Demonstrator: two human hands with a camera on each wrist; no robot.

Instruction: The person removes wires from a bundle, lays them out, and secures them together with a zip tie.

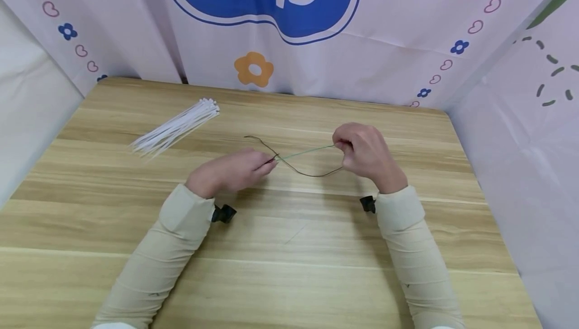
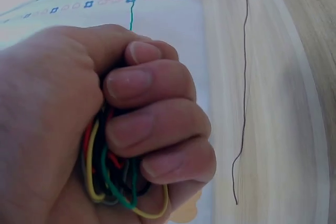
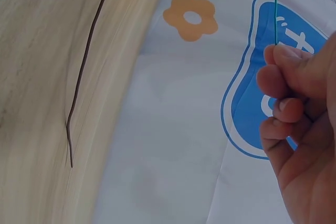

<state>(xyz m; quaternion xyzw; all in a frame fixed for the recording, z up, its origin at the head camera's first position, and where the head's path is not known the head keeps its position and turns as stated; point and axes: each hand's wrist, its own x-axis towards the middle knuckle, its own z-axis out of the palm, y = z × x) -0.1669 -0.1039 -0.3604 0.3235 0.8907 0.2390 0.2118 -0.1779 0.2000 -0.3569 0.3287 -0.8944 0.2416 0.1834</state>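
Curled fingers of my left hand (image 1: 232, 169) grip a bundle of thin coloured wires; red, yellow, green and black loops (image 2: 128, 203) show below the fingers in the left wrist view. A green wire (image 1: 308, 151) runs straight from this hand to my right hand (image 1: 365, 154). There, thumb and index finger pinch it near its end, as the right wrist view shows. One dark brown wire (image 1: 312, 175) lies in a wavy line on the table, passing under the green one. The rest of the bundle is hidden inside the left palm.
A bunch of white cable ties (image 1: 178, 125) lies at the table's back left. The wood-grain table (image 1: 289, 279) ends at a printed white cloth (image 1: 344, 68) behind, with more cloth at both sides. Dark wrist mounts (image 1: 223, 213) hang under both cuffs.
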